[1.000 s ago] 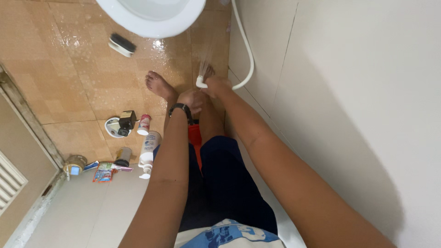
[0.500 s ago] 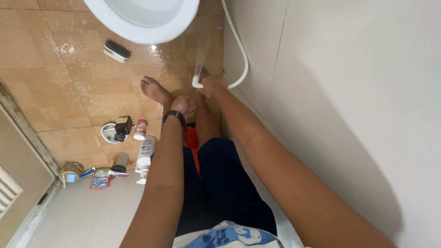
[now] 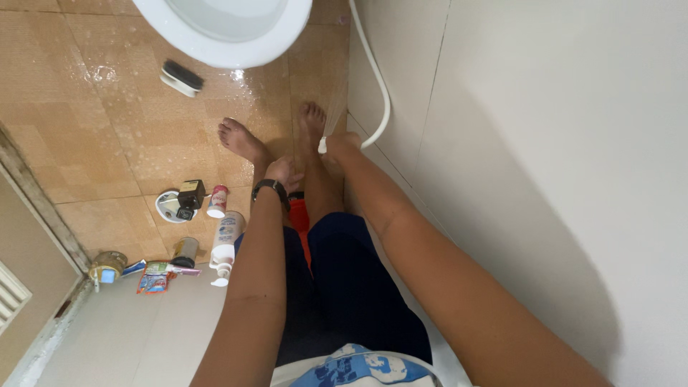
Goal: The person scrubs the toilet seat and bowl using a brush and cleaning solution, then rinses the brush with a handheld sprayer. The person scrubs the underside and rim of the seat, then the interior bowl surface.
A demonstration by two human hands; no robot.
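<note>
Several small things sit at the far left: a tin [image 3: 107, 265] and some sachets [image 3: 152, 282] lie on the pale ledge [image 3: 129, 337] by the door, while a dark jar [image 3: 186, 251], a white bottle [image 3: 225, 240] on its side and a small red-capped bottle [image 3: 217, 201] rest just past its edge, probably so they stay out of the wet area. Farther up, a scrub brush [image 3: 180, 77] lies on the wet tiled floor [image 3: 86, 143] beside the white toilet bowl [image 3: 229, 36].

Your left hand [image 3: 281, 172], with a black watch [image 3: 271, 188] on the wrist, rests on your shin; I cannot tell how its fingers are set. Your right hand [image 3: 338, 148] is closed around the spray head [image 3: 322, 145], low beside your right foot, and the white hose [image 3: 376, 79] runs from it up along the wall [image 3: 545, 143].

Compared with half a second ago, you have brought the spray head lower and closer to the wall, the water jet is no longer clear to see, and your right foot is now uncovered.
</note>
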